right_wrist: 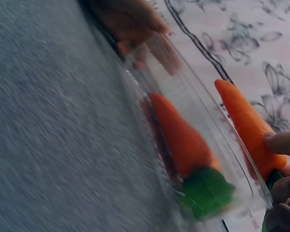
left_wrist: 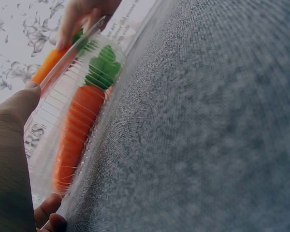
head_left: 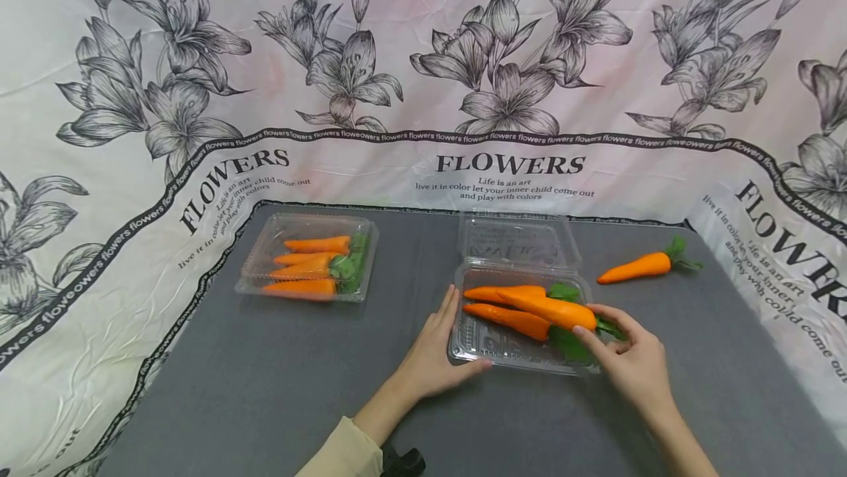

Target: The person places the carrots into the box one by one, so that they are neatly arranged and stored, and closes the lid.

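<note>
A clear plastic clamshell box (head_left: pixel 516 367) stands with its lid (head_left: pixel 519 242) folded back. Inside it lie two orange carrots with green tops, the nearer carrot (head_left: pixel 506 319) plainly visible through the side wall in both wrist views. My right hand (head_left: pixel 631 359) pinches another carrot (head_left: pixel 545 308) near its leafy end, between thumb and fingers. This carrot slants over the other two, its tip toward the left. My left hand (head_left: pixel 433 352) rests against the box's left front corner, fingers straight along the left side and thumb at the front edge.
One loose carrot (head_left: pixel 638 268) lies on the grey tabletop (head_left: pixel 298 389) at the right. A closed clear box (head_left: pixel 265 234) with several carrots stands at the back left. Flower-printed cloth (head_left: pixel 370 109) hangs behind the table and along its sides.
</note>
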The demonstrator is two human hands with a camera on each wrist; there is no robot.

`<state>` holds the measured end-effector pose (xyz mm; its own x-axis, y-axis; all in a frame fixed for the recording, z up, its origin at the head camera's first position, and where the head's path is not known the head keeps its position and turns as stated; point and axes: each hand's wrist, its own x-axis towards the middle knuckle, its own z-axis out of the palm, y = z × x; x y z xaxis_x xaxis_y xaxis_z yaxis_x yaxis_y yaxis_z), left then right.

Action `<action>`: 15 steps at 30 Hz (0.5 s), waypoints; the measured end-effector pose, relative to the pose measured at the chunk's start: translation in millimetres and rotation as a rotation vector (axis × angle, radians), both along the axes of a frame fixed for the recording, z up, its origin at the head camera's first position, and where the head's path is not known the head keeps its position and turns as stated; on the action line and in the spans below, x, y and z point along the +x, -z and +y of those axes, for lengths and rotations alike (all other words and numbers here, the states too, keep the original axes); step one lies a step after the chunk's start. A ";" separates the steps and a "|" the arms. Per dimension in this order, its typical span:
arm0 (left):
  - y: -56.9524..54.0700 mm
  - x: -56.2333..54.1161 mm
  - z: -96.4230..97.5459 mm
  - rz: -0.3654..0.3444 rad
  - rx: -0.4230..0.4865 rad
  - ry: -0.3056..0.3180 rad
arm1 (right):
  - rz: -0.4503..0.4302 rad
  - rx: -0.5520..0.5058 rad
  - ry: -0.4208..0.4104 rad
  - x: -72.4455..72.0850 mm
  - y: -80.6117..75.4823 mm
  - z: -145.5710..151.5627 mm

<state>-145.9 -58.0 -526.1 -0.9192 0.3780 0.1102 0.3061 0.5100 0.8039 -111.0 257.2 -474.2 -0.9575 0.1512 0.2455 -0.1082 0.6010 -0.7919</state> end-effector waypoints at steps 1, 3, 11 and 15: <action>0.2 0.2 0.0 -0.003 0.000 0.001 | -0.001 0.007 -0.005 1.0 0.7 -2.9; 0.6 0.3 -0.1 -0.005 -0.002 0.002 | 0.007 0.023 -0.011 2.3 2.0 -7.7; 1.7 0.1 -0.5 0.005 -0.005 0.001 | 0.118 0.112 -0.015 4.0 4.0 -16.6; 1.1 0.3 -0.7 0.007 -0.005 0.001 | 0.146 0.157 -0.036 3.6 5.1 -17.1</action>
<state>-145.7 -58.6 -527.2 -0.9179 0.3799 0.1147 0.3125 0.5137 0.7990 -107.4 240.1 -479.3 -0.9140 0.0664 0.4002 -0.2390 0.7090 -0.6635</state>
